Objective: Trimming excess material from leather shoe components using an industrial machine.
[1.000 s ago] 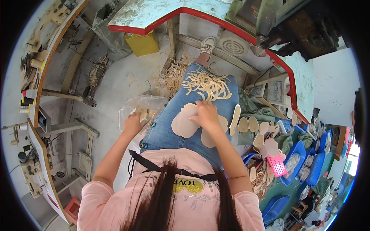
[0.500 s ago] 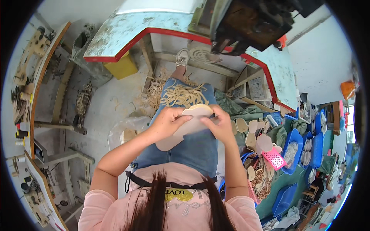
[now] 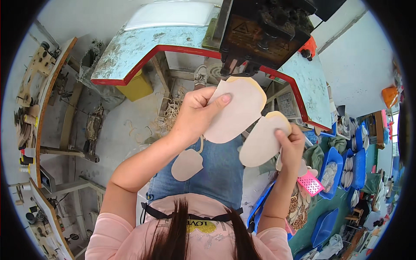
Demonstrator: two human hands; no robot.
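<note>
My left hand (image 3: 197,112) is closed on a pale insole-like piece (image 3: 238,108) with a yellowish edge, the thumb pressed flat on its face. My right hand (image 3: 291,145) pinches a second pale insole-like piece (image 3: 262,141), of similar make, by its right side. The two pieces are held up in front of me, close together near the machine head. Above my denim-covered lap is a third pale rounded piece (image 3: 187,165), with a narrow strip beside its top. Whether it lies there or hangs from the strip, I cannot tell.
A dark machine head (image 3: 260,39) juts over the red-edged table (image 3: 147,60) ahead. Cut strips (image 3: 171,108) litter the floor near a yellow bin (image 3: 136,86). On my right are a pink basket (image 3: 311,183) and blue trays (image 3: 331,167). Sewing machines stand at left.
The pieces have risen from my lap toward the machine. My hands have moved apart, each now with its own piece. The view has shifted slightly, and the strip pile on my lap no longer shows.
</note>
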